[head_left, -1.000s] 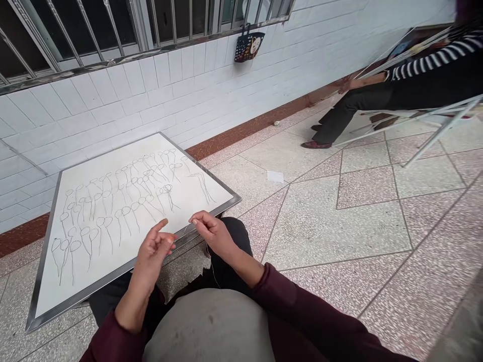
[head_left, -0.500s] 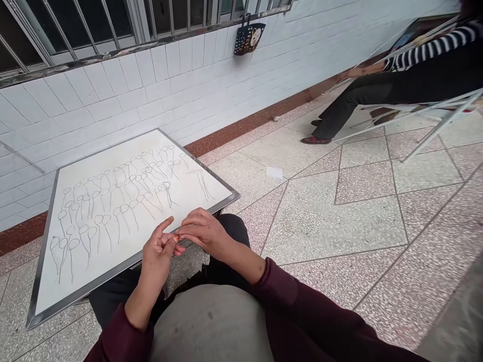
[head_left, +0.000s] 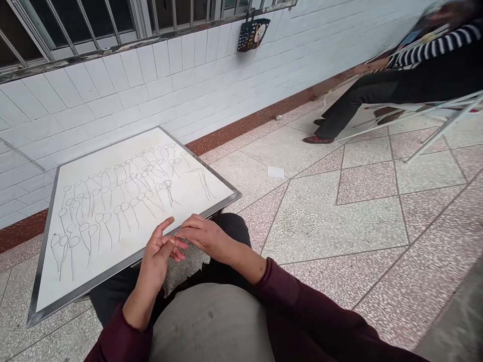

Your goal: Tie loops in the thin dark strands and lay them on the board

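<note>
My left hand (head_left: 158,254) is closed in a pinch of thumb and fingertips, palm turned up, near the front edge of a white board (head_left: 124,241). A thin dark strand, barely visible, runs at its fingertips. My right hand (head_left: 206,236) meets it from the right, fingers bent down and pinched on the same strand; the exact grip is hidden behind the fingers. On the board lie several thin looped strands (head_left: 74,242) in rough rows, each with a round loop and long tails. Unlooped strands (head_left: 204,182) lie together near the board's right corner.
The board has a grey metal rim (head_left: 124,265) and stands over my knees. A tiled wall (head_left: 158,95) with barred windows rises behind it; a small dark basket (head_left: 252,36) hangs there. White paper (head_left: 275,172) lies on the floor. Another person (head_left: 377,88) sits at the right.
My fingers stay together at the same spot, with the right hand's fingertips slightly lower. The seated person's head has come further into view, and the whole view has shifted a little.
</note>
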{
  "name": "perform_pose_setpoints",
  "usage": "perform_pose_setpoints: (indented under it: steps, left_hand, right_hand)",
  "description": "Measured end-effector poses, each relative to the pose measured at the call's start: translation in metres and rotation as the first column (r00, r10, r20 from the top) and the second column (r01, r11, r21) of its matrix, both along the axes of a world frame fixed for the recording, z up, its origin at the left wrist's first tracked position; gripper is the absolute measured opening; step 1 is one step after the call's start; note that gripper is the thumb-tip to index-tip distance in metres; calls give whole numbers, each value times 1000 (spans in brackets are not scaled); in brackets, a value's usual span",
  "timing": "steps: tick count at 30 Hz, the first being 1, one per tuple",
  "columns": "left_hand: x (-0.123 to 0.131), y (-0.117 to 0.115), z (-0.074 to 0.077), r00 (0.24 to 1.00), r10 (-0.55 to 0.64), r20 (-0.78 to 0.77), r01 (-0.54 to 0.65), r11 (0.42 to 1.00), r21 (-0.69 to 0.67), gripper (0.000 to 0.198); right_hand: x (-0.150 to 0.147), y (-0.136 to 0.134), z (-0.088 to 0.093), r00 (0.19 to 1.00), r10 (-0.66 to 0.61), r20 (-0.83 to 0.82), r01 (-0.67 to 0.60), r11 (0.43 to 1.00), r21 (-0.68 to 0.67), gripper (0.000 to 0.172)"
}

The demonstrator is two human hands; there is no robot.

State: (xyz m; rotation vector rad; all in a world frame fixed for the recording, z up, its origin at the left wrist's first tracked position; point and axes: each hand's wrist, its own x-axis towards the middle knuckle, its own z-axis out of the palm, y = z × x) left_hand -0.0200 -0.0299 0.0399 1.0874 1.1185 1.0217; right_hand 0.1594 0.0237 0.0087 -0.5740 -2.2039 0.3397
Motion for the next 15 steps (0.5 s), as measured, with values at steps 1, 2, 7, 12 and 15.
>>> perform_pose_setpoints:
  steps: [1, 2, 7, 12, 15]
  left_hand:
    - [0, 0, 0, 1000, 4, 12, -4, 1000, -9, 64]
    - [0, 0, 1, 1000, 6, 17, -6, 1000, -15, 64]
    - [1, -1, -1, 1000, 1, -8, -1, 1000, -15, 60]
    - [2, -3, -4, 1000, -15, -17, 15, 999, -33, 59]
    - [2, -4, -3, 999, -12, -51, 11, 1000, -15, 60]
  right_hand:
    - [0, -1, 0, 1000, 1, 7, -1, 1000, -15, 21]
    - [-1, -2, -1, 1000, -1, 11, 2, 999, -33, 21]
    - [-5, -8, 1, 999, -46, 12, 48, 978, -201, 20]
    - [-8, -10, 0, 997, -77, 33, 83, 944, -319, 18]
    - [-8, -9, -1, 998, -48, 39, 57, 956, -286, 19]
